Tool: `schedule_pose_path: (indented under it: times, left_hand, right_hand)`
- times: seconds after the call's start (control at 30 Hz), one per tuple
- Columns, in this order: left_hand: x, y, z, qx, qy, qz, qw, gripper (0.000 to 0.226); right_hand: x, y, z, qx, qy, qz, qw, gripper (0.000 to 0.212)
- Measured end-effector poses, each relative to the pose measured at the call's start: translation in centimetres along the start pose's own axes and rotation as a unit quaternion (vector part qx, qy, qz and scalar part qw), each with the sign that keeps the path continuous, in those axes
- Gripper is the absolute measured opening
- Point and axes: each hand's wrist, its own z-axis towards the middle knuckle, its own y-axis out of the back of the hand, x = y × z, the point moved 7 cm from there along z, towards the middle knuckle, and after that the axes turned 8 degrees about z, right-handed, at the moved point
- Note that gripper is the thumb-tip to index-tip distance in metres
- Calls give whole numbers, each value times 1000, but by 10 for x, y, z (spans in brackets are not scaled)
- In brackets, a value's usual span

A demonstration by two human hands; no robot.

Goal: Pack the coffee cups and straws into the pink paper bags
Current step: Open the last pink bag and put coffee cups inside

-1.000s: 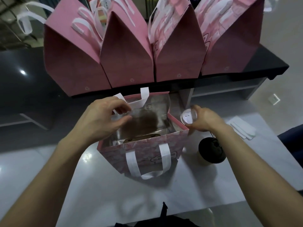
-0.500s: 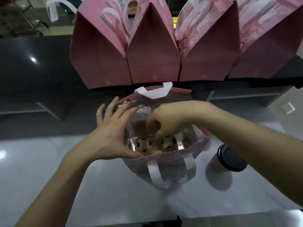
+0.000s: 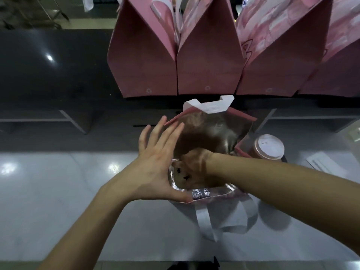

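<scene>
An open pink paper bag [image 3: 241, 117] with a silver foil lining and white handles stands mid-table. My left hand [image 3: 155, 162] lies against its left wall with straight fingers, the thumb along the front rim. My right hand [image 3: 194, 168] reaches down inside the bag with bent fingers, at a brown insert [image 3: 181, 178] with black marks on the bottom. Whether it grips anything is hidden. A coffee cup [image 3: 267, 147] with a pale lid stands just right of the bag. Wrapped white straws [image 3: 327, 164] lie farther right.
Several closed pink bags [image 3: 208, 61] stand in a row on a dark counter [image 3: 58, 75] behind the open bag. The glossy white table [image 3: 58, 191] stretches left and toward me. My right forearm crosses the table's right side.
My right hand left the pale-lidded cup and went down into the bag. My left hand released the rim and flattened against the bag's left side. The black-lidded cup is out of sight.
</scene>
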Motion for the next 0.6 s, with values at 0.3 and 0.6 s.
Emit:
schedule_pose_path:
  times: [0.3, 0.6]
  left_hand:
    - [0, 6, 5, 8, 13, -16, 1000, 156]
    - [-1, 6, 6, 32, 12, 10, 999, 158]
  right_hand:
    - [-43, 34, -36, -131, 17, 247, 960, 96]
    - [-77, 18, -67, -189, -16, 243, 951, 80]
